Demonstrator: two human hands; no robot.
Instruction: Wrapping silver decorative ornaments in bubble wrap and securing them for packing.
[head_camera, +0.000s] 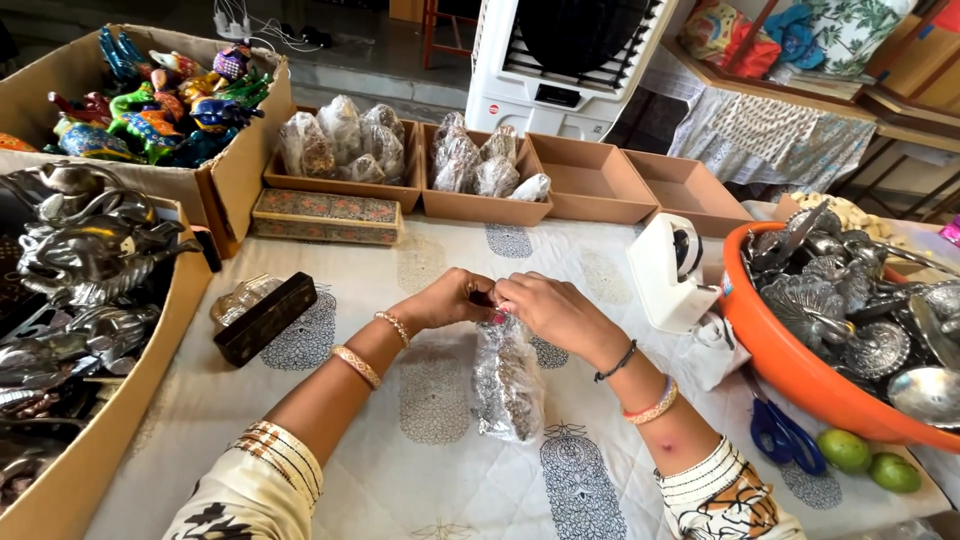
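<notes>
Both hands meet above the middle of the bench (330, 450), pinching the gathered neck of a clear plastic bag (508, 385) that holds a dark, silvery ornament. The left hand (448, 298) grips the neck from one side; the right hand (545, 308) closes on it from the other, fingertips touching. The bag hangs from this grip with its base resting on the patterned cloth, tilted slightly toward the person. The step in hand appears to be closing the mouth of the bag. To do it well, the neck should be held tight just above the ornament, the twist kept even, and the base left resting on the bench so the plastic carries no weight. A white tape dispenser (672, 270) stands near the right hand; blue scissors (786, 436) lie further right, beside an orange tub (790, 375) of metal pieces. Bagged ornaments already fill small cardboard trays (480, 205) at the far edge.
</notes>
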